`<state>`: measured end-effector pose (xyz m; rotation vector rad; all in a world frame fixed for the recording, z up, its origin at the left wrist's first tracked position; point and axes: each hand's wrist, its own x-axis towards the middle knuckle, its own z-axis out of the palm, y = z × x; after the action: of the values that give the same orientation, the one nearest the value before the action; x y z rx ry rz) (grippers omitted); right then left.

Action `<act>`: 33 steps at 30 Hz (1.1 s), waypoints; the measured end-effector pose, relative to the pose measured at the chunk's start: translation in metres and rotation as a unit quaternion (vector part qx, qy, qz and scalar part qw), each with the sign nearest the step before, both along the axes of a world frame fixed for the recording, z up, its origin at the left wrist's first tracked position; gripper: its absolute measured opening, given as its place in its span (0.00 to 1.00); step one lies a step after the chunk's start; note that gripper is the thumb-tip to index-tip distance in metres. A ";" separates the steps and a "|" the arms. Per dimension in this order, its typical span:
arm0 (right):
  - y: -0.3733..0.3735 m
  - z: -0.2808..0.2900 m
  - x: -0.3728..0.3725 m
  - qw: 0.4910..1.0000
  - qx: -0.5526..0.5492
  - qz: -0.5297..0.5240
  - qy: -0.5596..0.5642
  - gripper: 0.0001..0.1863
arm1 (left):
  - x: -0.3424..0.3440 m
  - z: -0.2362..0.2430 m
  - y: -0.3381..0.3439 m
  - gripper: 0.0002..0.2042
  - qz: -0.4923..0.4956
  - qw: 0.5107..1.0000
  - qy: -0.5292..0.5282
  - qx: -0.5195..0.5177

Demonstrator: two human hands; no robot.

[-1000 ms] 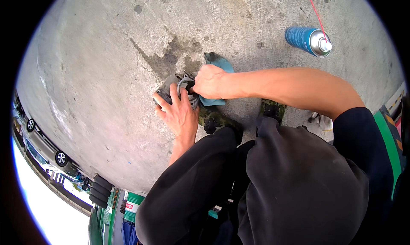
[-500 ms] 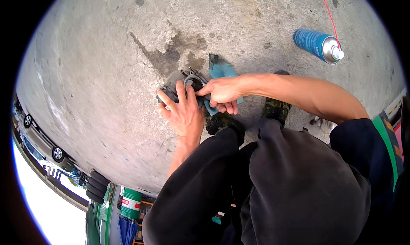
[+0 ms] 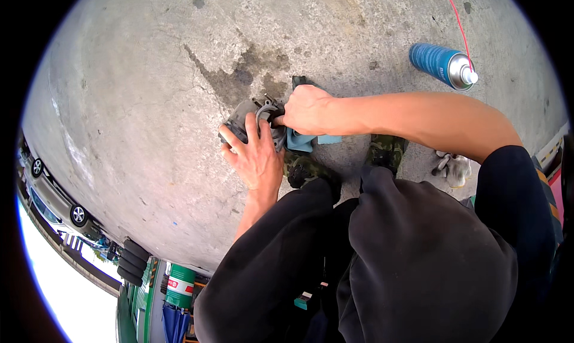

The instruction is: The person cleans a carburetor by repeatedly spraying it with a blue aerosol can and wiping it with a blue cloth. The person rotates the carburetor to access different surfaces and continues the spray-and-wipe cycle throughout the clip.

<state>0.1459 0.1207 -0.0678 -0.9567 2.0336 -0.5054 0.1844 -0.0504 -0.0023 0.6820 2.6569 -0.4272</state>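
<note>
A grey metal throttle body (image 3: 263, 111) with a round bore sits on the concrete, just in front of my left shoe. My left hand (image 3: 260, 163) grips it from the near side, fingers spread across its housing. My right hand (image 3: 307, 112) is closed at the right of the bore, with a finger reaching into the opening. Blue cloth (image 3: 301, 142) hangs below the right hand and appears bunched in its grip; the palm hides the upper part. The fingertip inside the bore cannot be seen clearly.
A blue spray can (image 3: 439, 63) with a thin red straw lies at the far right. Soiled gloves (image 3: 456, 169) rest beside my right camouflage shoe (image 3: 385, 151). Stacked tyres (image 3: 133, 262), a green drum (image 3: 180, 286) and a parked car (image 3: 60, 199) show at lower left.
My right hand has turned over and its forearm has risen, so the back of the hand now covers more of the cloth. The left hand keeps its hold on the throttle body.
</note>
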 end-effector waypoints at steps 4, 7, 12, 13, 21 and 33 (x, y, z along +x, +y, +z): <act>0.002 -0.002 0.010 0.999 -0.013 -0.040 -0.007 0.28 | 0.004 -0.003 -0.001 0.38 -0.009 1.000 0.004 -0.015; -0.011 -0.001 0.008 0.983 -0.001 -0.079 -0.166 0.22 | 0.005 -0.002 0.000 0.38 -0.007 1.000 0.012 -0.007; 0.005 0.006 0.009 0.972 -0.026 -0.126 -0.198 0.17 | 0.004 0.002 0.001 0.37 0.005 1.000 -0.006 -0.010; 0.012 0.010 0.007 0.978 -0.022 -0.119 -0.172 0.15 | 0.002 0.002 0.002 0.35 0.000 1.000 -0.002 -0.003; -0.006 0.000 0.011 0.935 -0.037 -0.168 -0.311 0.26 | 0.002 0.000 0.002 0.32 -0.009 1.000 0.007 0.003; 0.004 -0.003 0.010 0.998 0.004 -0.003 0.068 0.29 | -0.006 0.001 0.002 0.37 0.002 1.000 -0.003 0.007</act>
<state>0.1557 0.1245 -0.0712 -1.0038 2.1576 -0.4449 0.1783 -0.0486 -0.0009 0.6805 2.6570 -0.4048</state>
